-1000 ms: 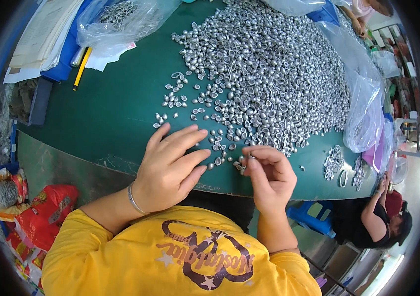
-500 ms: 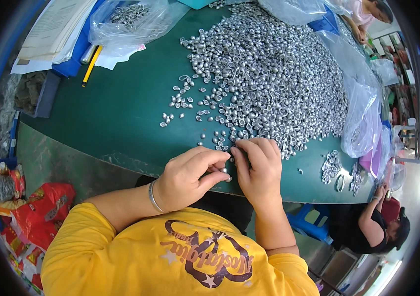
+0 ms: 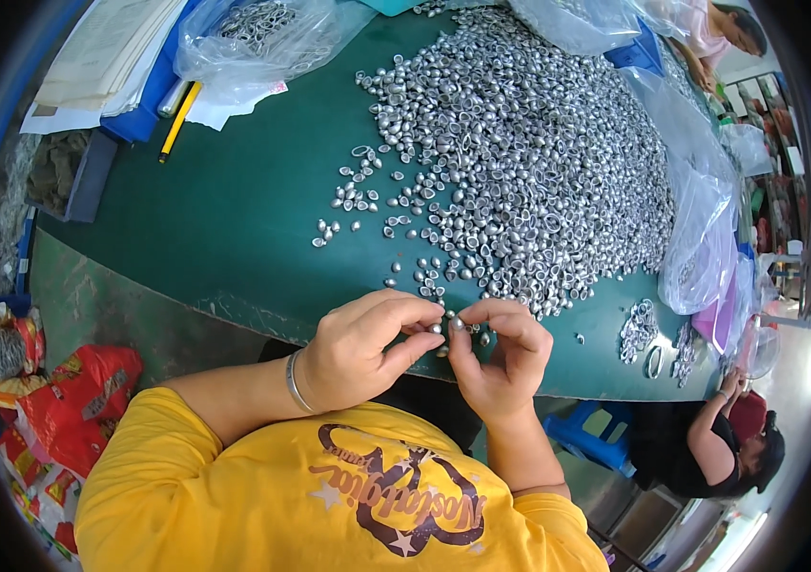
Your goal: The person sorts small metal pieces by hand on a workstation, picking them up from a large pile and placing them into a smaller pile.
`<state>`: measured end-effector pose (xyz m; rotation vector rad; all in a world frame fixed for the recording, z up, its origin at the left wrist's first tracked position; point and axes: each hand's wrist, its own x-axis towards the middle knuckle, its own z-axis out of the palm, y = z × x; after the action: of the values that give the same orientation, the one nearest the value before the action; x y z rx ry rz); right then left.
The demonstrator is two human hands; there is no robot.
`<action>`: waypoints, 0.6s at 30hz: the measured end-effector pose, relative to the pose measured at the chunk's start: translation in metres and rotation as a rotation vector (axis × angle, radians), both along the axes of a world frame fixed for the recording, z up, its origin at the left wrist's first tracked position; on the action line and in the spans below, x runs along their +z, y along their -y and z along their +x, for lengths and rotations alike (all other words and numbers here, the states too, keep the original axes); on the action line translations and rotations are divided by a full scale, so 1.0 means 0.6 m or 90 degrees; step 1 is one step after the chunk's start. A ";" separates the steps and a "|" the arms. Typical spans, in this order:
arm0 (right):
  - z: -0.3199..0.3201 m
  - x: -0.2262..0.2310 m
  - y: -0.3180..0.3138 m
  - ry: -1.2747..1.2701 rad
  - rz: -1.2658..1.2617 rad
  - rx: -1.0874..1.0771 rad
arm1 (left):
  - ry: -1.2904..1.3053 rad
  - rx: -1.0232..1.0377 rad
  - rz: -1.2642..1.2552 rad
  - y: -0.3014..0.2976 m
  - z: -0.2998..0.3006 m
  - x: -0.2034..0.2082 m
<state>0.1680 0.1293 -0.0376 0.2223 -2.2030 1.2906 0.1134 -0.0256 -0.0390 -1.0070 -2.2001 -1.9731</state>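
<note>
Near the table's front edge my left hand point(image 3: 367, 341) is closed, thumb and fingertips round small silver teardrop-shaped metal pieces point(image 3: 437, 329). Just to its right, my right hand point(image 3: 503, 360) pinches a single silver teardrop piece point(image 3: 457, 324) between thumb and forefinger, its other fingers curled. The two hands' fingertips are close together, and more pieces show in the small gap. Beyond them spreads a large heap of silver metal pieces point(image 3: 539, 162), some hollow like open shells, others showing rounded backs. A few loose ones point(image 3: 429, 276) lie scattered on the green tabletop point(image 3: 234, 210) left of the heap.
Clear plastic bags point(image 3: 696, 229) lie along the heap's right side. Small groups of metal rings point(image 3: 638, 329) sit at the right edge. A yellow pencil point(image 3: 180, 122), papers point(image 3: 105, 57) and a bag of metal parts point(image 3: 262, 38) are at far left. Two other people point(image 3: 710, 443) are on the right.
My right hand has drawn back slightly from the scattered pieces toward me, and a silver piece now shows in its pinch. My left hand has barely moved.
</note>
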 end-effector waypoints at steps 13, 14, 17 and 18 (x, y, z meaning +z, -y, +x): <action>-0.011 0.036 -0.012 0.057 0.243 0.002 | 0.253 0.012 0.190 0.011 -0.013 -0.010; -0.012 0.038 -0.008 0.107 0.310 0.033 | 0.265 0.010 0.197 0.012 -0.014 -0.011; -0.012 0.033 -0.003 0.162 0.385 0.057 | 0.282 -0.005 0.209 0.013 -0.014 -0.013; -0.013 0.029 -0.005 0.137 0.345 0.040 | 0.286 -0.013 0.209 0.013 -0.014 -0.013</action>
<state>0.1602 0.1324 -0.0200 0.3750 -2.7174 0.7477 0.1049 -0.0336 -0.0466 -0.5890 -1.9288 -2.6677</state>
